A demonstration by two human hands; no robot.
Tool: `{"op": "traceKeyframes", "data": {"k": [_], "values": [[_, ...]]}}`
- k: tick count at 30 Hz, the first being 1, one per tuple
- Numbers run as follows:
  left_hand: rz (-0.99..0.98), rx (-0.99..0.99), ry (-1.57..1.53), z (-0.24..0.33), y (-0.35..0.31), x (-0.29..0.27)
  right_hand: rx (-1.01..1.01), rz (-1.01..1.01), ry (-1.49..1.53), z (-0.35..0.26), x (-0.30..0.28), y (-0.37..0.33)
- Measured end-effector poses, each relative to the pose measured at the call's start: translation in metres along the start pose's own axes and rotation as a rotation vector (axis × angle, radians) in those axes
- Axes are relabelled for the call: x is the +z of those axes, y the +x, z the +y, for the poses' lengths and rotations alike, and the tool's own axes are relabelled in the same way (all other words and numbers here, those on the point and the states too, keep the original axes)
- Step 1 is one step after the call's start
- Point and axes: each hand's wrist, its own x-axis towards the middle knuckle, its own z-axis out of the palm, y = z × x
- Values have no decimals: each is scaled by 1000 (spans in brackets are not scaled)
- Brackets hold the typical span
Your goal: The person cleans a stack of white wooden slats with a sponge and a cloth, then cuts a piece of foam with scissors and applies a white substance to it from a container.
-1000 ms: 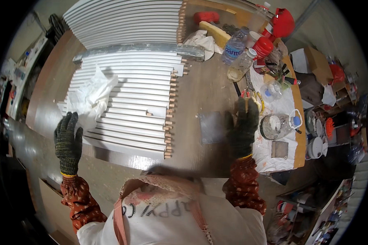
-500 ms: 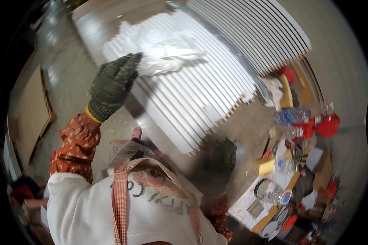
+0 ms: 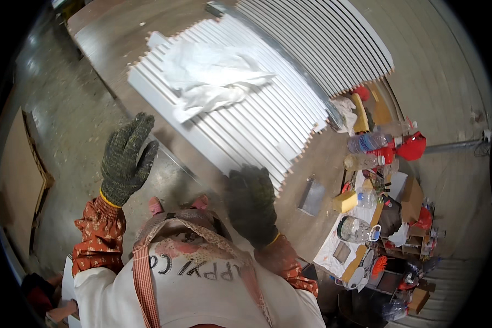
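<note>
White strips [image 3: 257,120] laid side by side on the desk [image 3: 109,33], 11 to 1 o'clock, wood-coloured ends showing along the edge facing 4. Crumpled white sheet [image 3: 213,76] lies on them between 11 and 12. Left hand [image 3: 127,161], dark knit glove with yellow cuff edge, at 9 o'clock, just off the near side of the desk; grip spread, thumb apart from fingers. Right hand [image 3: 251,205], same kind of glove, motion-blurred, at 6 o'clock close to centre; grip looks unfolded, fingers stretched toward 12 by the near corner of the strips, contact can't tell. Grey bar [image 3: 291,52] between 12 and 1, second strip set [image 3: 317,38] beyond it at 1. Writing: large dark lettering [image 3: 199,268] across the white shirt [image 3: 202,306] between 6 and 7, upside down from this view, partly lost in folds. Clear bottle [image 3: 366,142] just above 3 o'clock has blue label print, small and skewed. Red container [image 3: 410,146] at 3, any print too small to tell. Yellow block [image 3: 344,202] between 3 and 4, clear jug [image 3: 355,229] with blue cap at 4, grey rectangular plate [image 3: 311,197] also at 4, nearer centre.
</note>
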Motion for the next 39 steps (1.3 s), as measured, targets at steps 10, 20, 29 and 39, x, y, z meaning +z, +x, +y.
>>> {"op": "traceKeyframes", "data": {"k": [10,20,29,39], "values": [[-47,-258,-19,-58,-107,24,-166,-503,47,-29,53,83],[-82,-577,70,-62,-155,35,-344,-447,270,-27,126,82],[-338,-581,-40,-17,-178,82,-411,-817,74,28,249,18],[-398,-881,-556,-60,-214,149,-11,-983,197,13,291,14]]}}
